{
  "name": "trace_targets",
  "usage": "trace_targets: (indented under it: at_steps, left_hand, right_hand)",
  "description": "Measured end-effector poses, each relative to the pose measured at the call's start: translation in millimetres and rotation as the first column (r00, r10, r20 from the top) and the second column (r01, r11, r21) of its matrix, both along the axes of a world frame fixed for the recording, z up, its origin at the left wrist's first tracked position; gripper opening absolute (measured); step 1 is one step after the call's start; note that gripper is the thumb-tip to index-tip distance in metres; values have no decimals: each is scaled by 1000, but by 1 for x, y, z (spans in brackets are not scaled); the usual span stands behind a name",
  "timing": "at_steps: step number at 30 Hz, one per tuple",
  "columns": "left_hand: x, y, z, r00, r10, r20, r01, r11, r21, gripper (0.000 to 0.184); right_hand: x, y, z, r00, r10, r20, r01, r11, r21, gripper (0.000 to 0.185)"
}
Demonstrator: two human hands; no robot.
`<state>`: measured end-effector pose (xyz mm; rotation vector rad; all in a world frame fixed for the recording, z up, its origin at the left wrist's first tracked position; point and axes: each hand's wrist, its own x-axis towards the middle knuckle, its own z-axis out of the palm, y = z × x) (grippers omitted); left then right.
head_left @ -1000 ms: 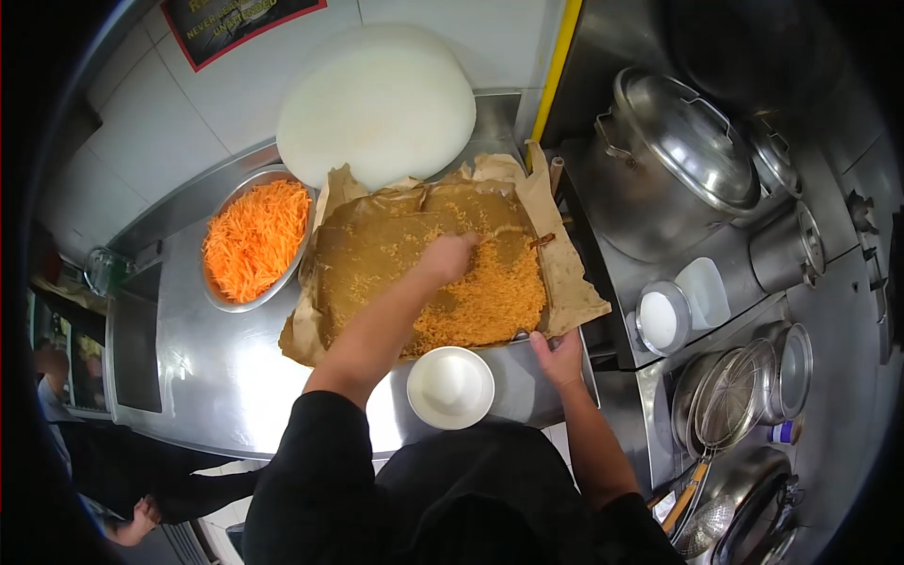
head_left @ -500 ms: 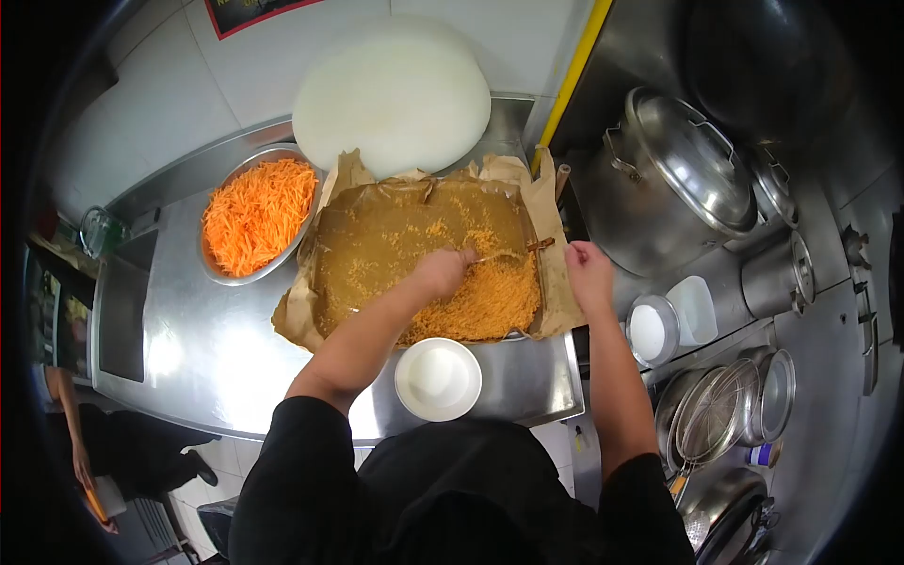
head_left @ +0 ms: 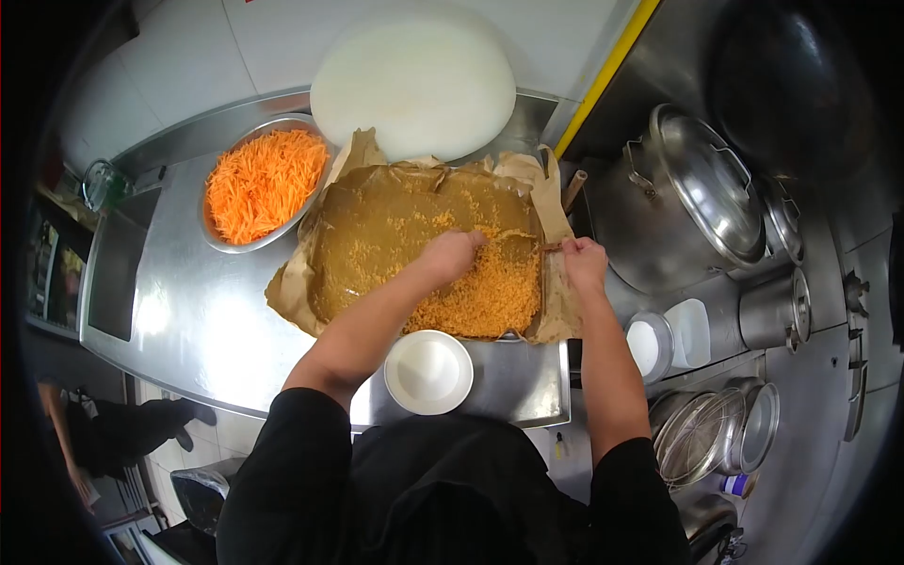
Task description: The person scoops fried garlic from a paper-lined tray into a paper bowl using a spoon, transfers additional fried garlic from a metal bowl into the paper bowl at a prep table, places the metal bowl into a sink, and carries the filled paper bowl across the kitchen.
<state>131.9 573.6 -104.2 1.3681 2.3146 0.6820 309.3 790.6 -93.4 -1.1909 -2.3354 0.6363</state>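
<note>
Paper-lined tray: sits on the metal tabletop (head_left: 207,311) in front of the person; crumpled brown paper stands up around the sides of the tray (head_left: 303,275).
Tray contents: orange crumbs (head_left: 490,299), heaped thickly in the near right part, scattered thinly over the brown base elsewhere.
Left hand (head_left: 454,255): over the middle of the tray, at the upper edge of the heap; grip has the fingers bent together, but whether they pinch anything cannot be told.
Right hand (head_left: 586,266): at the right paper edge; grip has thumb and fingers drawn close at the outer end of a slender reddish-brown piece (head_left: 552,247); whether it pinches this piece or the paper cannot be told.
Carrot bowl: metal bowl (head_left: 215,241) left of the tray, filled high with shredded carrot (head_left: 264,184).
White bowl (head_left: 428,373): upright at the near side of the tray, bare inner wall and base in view.
Round metal container (head_left: 666,335): right of the right forearm, holding a white substance (head_left: 643,348).
White plastic tub (head_left: 690,331): just beside that container; contents not determinable.
Large stockpot (head_left: 626,221): right of the tray, lid on, contents hidden.
Smaller pot (head_left: 765,311): beyond the tub, lid on, contents hidden.
Round white board (head_left: 414,85): behind the tray, near the tiled wall.
Co-worker (head_left: 137,431): lower left, well apart from the tray.
</note>
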Motion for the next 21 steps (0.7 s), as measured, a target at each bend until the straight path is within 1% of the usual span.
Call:
trace_targets:
  at_steps: [2, 5, 8, 11, 14, 17, 20, 21]
  left_hand:
    - [1, 12, -8, 1000, 15, 9, -15, 1000, 6, 40]
    - [7, 16, -1, 999, -24, 45, 30, 992, -123, 40]
    - [2, -10, -9, 977, -212, -38, 206, 972, -112, 38]
    - [-7, -24, 3, 977, -213, -26, 209, 973, -101, 34]
    - [-11, -25, 19, 996, -74, 45, 77, 995, -67, 31]
    - [-21, -30, 4, 998, -46, -34, 46, 999, -17, 30]
    - [-25, -37, 5, 999, 31, -17, -31, 999, -21, 31]
    - [-26, -36, 7, 998, 59, -10, -60, 997, -57, 32]
  right_hand:
    - [4, 5, 6, 1000, -13, -26, 13, 1000, -19, 30]
    - [9, 11, 11, 999, -25, -43, 20, 995, -97, 32]
    - [12, 14, 8, 997, -47, -59, 36, 984, -174, 33]
    - [8, 5, 6, 999, -5, -39, 1, 994, -113, 35]
    - [-2, -1, 5, 999, -11, 50, 15, 996, -88, 36]
    - [-7, -1, 3, 998, 2, 57, 0, 999, -47, 36]
    - [-8, -3, -11, 998, 26, 51, -24, 999, -28, 36]
    - [-7, -6, -14, 1000, 9, 28, -9, 1000, -12, 36]
